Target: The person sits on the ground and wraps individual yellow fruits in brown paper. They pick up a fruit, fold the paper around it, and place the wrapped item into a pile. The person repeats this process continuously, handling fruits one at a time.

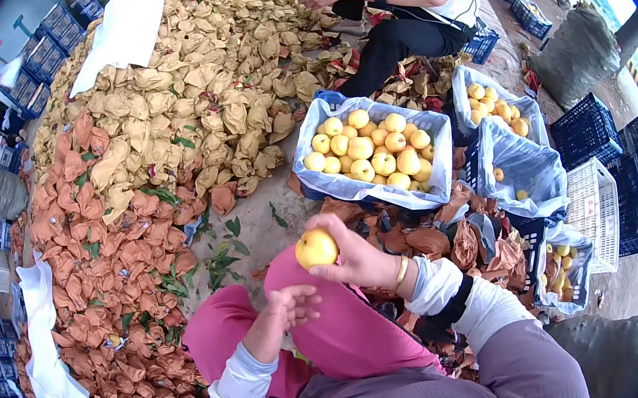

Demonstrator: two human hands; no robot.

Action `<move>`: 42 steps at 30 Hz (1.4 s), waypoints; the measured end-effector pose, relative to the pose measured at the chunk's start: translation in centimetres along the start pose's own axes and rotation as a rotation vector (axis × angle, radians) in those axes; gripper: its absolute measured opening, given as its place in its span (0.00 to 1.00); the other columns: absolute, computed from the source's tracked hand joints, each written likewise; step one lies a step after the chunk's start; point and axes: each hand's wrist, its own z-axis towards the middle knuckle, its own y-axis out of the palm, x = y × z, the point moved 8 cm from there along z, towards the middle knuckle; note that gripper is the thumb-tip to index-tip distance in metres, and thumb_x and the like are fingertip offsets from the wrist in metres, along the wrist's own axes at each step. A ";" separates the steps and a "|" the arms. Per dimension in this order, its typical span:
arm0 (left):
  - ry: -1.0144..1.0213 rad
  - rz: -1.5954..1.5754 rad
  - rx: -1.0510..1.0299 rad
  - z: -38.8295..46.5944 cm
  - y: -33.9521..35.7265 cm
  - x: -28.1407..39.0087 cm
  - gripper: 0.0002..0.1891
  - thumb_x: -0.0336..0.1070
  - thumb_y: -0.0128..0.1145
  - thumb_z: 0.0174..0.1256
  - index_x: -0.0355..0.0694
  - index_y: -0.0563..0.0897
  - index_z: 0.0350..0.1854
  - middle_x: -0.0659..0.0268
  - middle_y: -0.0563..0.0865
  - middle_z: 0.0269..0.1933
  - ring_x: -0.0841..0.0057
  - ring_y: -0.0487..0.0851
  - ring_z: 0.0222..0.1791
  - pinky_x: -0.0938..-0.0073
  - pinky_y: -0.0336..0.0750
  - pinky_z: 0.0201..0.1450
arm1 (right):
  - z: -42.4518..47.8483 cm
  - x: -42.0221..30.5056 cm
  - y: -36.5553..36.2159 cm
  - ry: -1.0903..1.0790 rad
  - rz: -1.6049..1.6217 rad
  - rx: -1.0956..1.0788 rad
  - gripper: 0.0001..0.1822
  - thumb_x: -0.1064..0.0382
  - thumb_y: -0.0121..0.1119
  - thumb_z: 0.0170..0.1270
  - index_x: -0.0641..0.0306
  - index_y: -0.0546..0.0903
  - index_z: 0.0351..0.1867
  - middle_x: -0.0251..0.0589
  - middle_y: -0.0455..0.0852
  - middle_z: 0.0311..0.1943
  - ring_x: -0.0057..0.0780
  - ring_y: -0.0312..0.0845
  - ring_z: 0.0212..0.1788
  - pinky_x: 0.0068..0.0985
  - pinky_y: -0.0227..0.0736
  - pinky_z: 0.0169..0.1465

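A round yellow fruit point(316, 249), an apple or a round pear, is held in my right hand point(356, 254) above my knee, with the fingers curled over its top and right side. My left hand point(293, 317) is below and to the left of it, fingers apart and holding nothing. Past my right hand, a blue plastic crate point(313, 195) lined with a translucent plastic sheet point(440, 153) is filled with similar yellow fruits point(381, 154). To my left lies a large heap of fruits wrapped in reddish-brown paper bags point(103, 257).
Farther off the heap has tan paper bags point(207, 87). A co-worker point(427, 9) sits beyond the full crate. More lined crates point(523, 166), a white crate point(602, 216) and stacked blue crates point(585, 131) stand at right. Discarded paper bags point(463, 240) and green leaves point(221, 260) litter the ground.
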 end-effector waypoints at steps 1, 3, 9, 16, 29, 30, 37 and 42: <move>0.059 0.015 0.044 -0.1 -1.6 1.3 0.42 0.71 0.21 0.67 0.35 0.71 0.57 0.61 0.80 0.49 0.75 0.79 0.46 0.73 0.71 0.53 | 1.1 3.4 -2.1 0.108 0.022 0.076 0.33 0.57 0.67 0.55 0.63 0.61 0.56 0.48 0.71 0.47 0.35 0.73 0.50 0.28 0.70 0.52; 0.184 -0.054 0.191 -1.5 -7.0 3.6 0.37 0.69 0.25 0.69 0.37 0.74 0.52 0.61 0.83 0.43 0.74 0.82 0.40 0.74 0.75 0.46 | 2.3 13.1 -7.0 0.373 0.086 0.222 0.30 0.57 0.67 0.53 0.64 0.63 0.52 0.48 0.77 0.42 0.36 0.77 0.45 0.31 0.73 0.48; 0.176 -0.353 0.912 -11.8 -31.4 -3.4 0.26 0.63 0.36 0.71 0.44 0.78 0.44 0.71 0.84 0.36 0.81 0.81 0.27 0.77 0.77 0.34 | 7.8 25.0 -18.9 0.521 -0.745 0.311 0.32 0.51 0.67 0.50 0.57 0.70 0.57 0.54 0.78 0.50 0.50 0.76 0.51 0.40 0.70 0.54; -0.253 -0.374 1.261 -11.6 -46.0 -20.5 0.16 0.49 0.55 0.63 0.40 0.78 0.41 0.66 0.83 0.33 0.80 0.76 0.20 0.80 0.65 0.16 | 8.8 37.3 -24.2 0.598 -0.950 0.202 0.26 0.51 0.53 0.66 0.64 0.65 0.59 0.60 0.73 0.55 0.58 0.68 0.58 0.42 0.65 0.58; -0.139 1.491 1.065 6.9 -55.1 -19.0 0.23 0.34 0.64 0.47 0.55 0.80 0.50 0.61 0.70 0.63 0.61 0.64 0.66 0.59 0.64 0.65 | 7.6 33.5 -21.0 0.461 -0.995 0.062 0.22 0.65 0.54 0.66 0.63 0.69 0.61 0.45 0.73 0.53 0.36 0.71 0.50 0.29 0.67 0.53; -0.089 1.518 1.081 8.4 -55.0 -19.3 0.21 0.35 0.62 0.49 0.55 0.80 0.50 0.62 0.71 0.62 0.62 0.64 0.67 0.59 0.63 0.65 | 6.7 32.8 -21.0 0.498 -0.934 0.083 0.21 0.65 0.54 0.66 0.62 0.69 0.60 0.42 0.73 0.52 0.33 0.71 0.49 0.28 0.67 0.53; 0.108 1.124 1.192 9.2 -56.7 -19.5 0.08 0.39 0.55 0.58 0.47 0.84 0.36 0.61 0.75 0.60 0.58 0.72 0.60 0.53 0.68 0.58 | 4.3 28.4 -18.9 0.554 -0.822 0.082 0.14 0.66 0.50 0.69 0.66 0.74 0.54 0.42 0.75 0.51 0.30 0.72 0.51 0.26 0.69 0.53; 0.428 -0.495 1.254 3.4 -54.6 -20.8 0.11 0.38 0.53 0.68 0.42 0.77 0.48 0.63 0.81 0.51 0.60 0.82 0.46 0.60 0.78 0.48 | 7.6 23.7 -14.7 0.502 -0.685 0.110 0.13 0.68 0.50 0.68 0.67 0.75 0.52 0.40 0.77 0.47 0.28 0.74 0.48 0.23 0.68 0.52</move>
